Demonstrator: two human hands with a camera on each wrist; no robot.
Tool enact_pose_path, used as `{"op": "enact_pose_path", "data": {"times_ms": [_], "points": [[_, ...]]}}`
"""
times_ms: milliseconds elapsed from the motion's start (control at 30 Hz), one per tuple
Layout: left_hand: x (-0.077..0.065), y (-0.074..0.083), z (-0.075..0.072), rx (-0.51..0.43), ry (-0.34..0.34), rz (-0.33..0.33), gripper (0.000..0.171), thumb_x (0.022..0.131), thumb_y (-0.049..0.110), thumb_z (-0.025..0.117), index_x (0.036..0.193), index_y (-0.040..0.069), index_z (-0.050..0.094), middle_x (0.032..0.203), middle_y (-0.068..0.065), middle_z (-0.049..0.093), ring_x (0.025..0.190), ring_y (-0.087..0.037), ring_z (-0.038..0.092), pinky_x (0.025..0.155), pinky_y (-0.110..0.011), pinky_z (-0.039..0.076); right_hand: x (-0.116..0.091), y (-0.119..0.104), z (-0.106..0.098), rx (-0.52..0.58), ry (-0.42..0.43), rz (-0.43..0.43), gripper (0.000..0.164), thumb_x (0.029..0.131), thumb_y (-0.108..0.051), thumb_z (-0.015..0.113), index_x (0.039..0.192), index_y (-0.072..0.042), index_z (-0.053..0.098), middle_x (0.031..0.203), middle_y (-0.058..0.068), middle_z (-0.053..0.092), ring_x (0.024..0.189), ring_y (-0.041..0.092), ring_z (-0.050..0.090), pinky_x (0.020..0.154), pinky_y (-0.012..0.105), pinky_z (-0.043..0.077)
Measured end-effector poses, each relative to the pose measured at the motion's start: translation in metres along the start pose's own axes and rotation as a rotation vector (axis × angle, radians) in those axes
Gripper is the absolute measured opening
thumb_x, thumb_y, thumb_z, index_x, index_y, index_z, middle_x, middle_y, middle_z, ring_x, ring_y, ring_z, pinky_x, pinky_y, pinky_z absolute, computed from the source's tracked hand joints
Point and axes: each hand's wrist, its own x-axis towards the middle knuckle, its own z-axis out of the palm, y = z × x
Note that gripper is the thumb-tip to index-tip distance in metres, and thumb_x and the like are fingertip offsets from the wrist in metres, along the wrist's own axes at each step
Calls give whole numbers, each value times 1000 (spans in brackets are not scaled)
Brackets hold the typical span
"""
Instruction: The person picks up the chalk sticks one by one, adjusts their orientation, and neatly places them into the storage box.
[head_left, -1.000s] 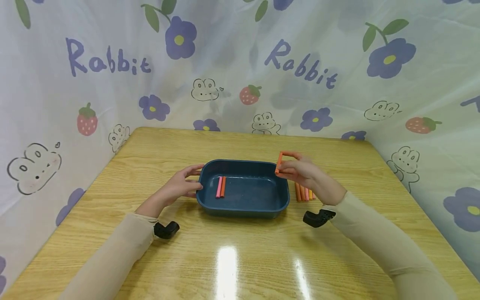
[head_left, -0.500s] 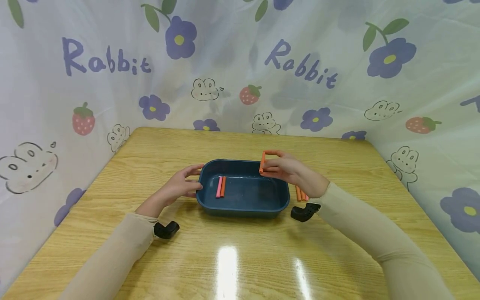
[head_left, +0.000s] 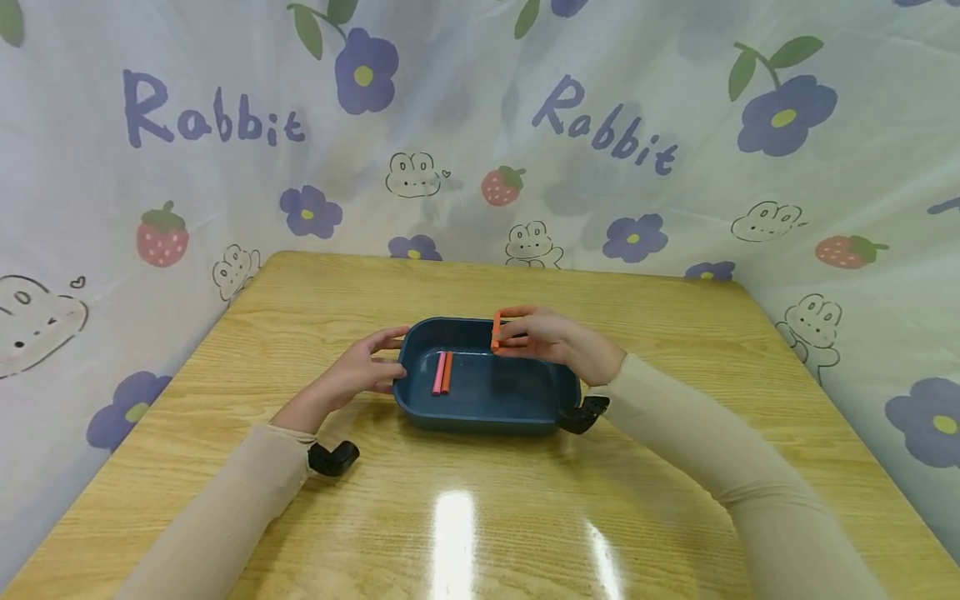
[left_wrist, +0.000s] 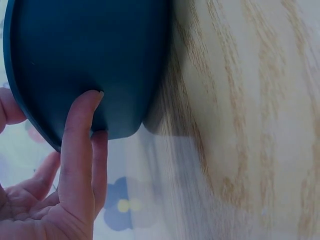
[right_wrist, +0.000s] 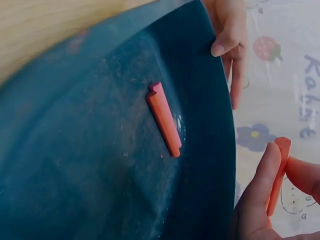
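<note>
The left hand (head_left: 367, 367) is resting with thumb and fingers spread against one end of the container (head_left: 495, 387); the right hand (head_left: 551, 337) is pinching an orange stick (head_left: 497, 331) between thumb and fingers, its near end pointing toward the wearer; a pink stick (head_left: 438, 372) and a red-orange stick (head_left: 447, 372) are lying side by side inside, nearer the left hand; the container, dark blue and round-cornered, is sitting on the wooden counter (head_left: 525, 517).
</note>
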Motion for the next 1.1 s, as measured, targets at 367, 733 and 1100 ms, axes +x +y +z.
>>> {"op": "enact_pose_path", "data": {"times_ms": [367, 733, 1100], "points": [[0, -2, 0, 0, -1, 3, 71, 84, 0, 58, 147, 10, 27, 140, -23, 30, 107, -35, 55, 73, -41, 54, 21, 1, 15, -34, -44, 79, 61, 89, 10, 51, 144, -3, 28, 139, 23, 36, 111, 33, 51, 93, 39, 45], [1, -2, -2, 0, -12, 10, 71, 84, 0, 58, 147, 10, 26, 139, -22, 31, 106, -35, 56, 73, -41, 54, 45, 7, 27, -150, -109, 177, 50, 89, 9, 51, 137, 6, 36, 118, 17, 47, 92, 25, 55, 94, 40, 44], [6, -1, -5, -7, -26, 9, 71, 84, -1, 57, 147, 11, 26, 138, -22, 31, 109, -39, 53, 74, -41, 54, 71, 19, 39, -271, -90, 293, 9, 86, 13, 54, 93, 9, 57, 101, 18, 52, 85, 27, 57, 76, 34, 53]]}}
